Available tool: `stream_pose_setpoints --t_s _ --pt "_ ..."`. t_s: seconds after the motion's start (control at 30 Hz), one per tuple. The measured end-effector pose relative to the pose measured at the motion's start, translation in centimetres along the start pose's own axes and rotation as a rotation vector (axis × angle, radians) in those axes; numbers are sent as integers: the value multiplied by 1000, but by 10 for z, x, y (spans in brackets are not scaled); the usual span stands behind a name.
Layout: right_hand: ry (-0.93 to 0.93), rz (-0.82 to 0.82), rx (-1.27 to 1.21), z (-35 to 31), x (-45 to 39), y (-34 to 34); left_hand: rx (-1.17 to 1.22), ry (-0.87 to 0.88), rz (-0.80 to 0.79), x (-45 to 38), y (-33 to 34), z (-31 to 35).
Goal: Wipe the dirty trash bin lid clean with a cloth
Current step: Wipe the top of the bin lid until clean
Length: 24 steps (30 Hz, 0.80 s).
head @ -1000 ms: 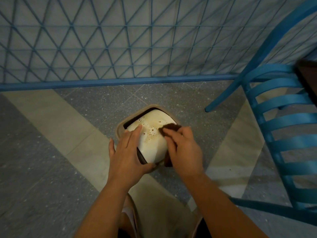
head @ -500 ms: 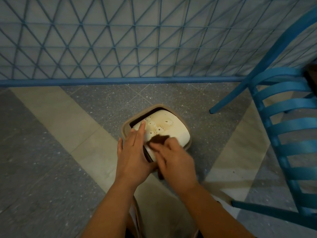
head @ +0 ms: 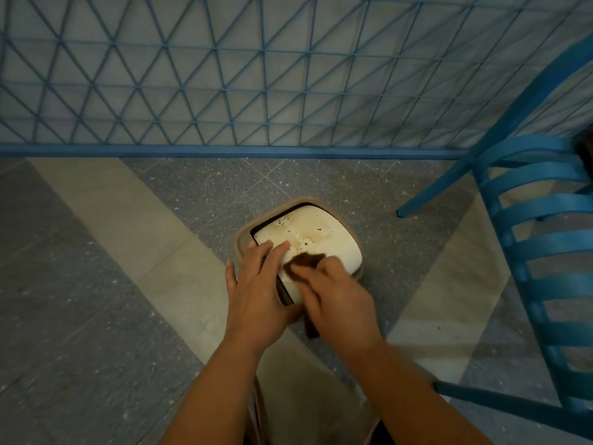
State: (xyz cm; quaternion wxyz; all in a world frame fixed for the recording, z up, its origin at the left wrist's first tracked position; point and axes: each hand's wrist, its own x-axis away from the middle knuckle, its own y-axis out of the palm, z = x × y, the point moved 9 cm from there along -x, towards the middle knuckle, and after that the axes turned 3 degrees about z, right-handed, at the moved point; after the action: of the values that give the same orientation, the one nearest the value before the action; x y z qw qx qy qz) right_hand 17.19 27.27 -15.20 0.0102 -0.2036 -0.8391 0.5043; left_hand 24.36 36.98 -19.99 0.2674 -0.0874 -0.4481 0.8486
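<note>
Far left, the floor [head: 96, 284] was grey speckled tile with a pale diagonal band running from ten o'clock down toward the middle, and the blue lattice fence [head: 224, 75] ran across the whole top, its base rail sitting on the tiles.

Moving in, your left hand [head: 256, 290] lay flat on the near-left corner of the trash bin lid [head: 330, 248], fingers [head: 272, 248] stretched out and pointing to one o'clock, thumb splayed off toward nine. That hand gripped nothing; it pressed open-palmed on the lid, steadying it.

Dead centre, the lid itself sat just beyond your hands at twelve o'clock: a cream, rounded-square top tilted inside the tan rim of the bin [head: 244, 232], with a dark gap showing along its far-left edge. Brown specks and rings marked its far half, thickest near the middle.

Just right of centre, your right hand [head: 340, 297] was curled, its fingers bunched together and clamped on the dark brown cloth [head: 306, 260]. The cloth poked out ahead of the fingertips and lay on the lid, touching it just below the stains and just beside your left fingertips. The two hands nearly met over the near edge.

Out at three o'clock, the blue slatted chair [head: 539, 239] stood well apart from the bin, one leg planted on the tiles at two o'clock.
</note>
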Motion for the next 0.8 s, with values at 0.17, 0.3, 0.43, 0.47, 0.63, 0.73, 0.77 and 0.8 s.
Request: stream_pose_setpoints --t_s 0.17,0.3,0.43,0.47,0.63,0.73,0.77,0.8 --pt "17 11 40 35 8 -15 3 -9 -2 -1 1 -4" --pt "285 126 54 69 -12 -29 -16 6 -8 -1 3 -5" --pt "-20 6 56 -5 -11 3 -2 -2 24 -3 1 -7" --pt "-106 -48 64 -18 -3 11 5 4 44 -2 -1 -6" --pt "-108 -70 90 15 15 -8 5 -8 16 -2 -2 -5" --pt "179 38 123 59 -1 -32 -12 -3 11 -1 -3 -2" --pt "242 41 128 63 -7 -31 -11 -6 11 -1 -3 -2" --pt "262 38 117 56 -13 -27 -6 -10 13 0 -3 -2"
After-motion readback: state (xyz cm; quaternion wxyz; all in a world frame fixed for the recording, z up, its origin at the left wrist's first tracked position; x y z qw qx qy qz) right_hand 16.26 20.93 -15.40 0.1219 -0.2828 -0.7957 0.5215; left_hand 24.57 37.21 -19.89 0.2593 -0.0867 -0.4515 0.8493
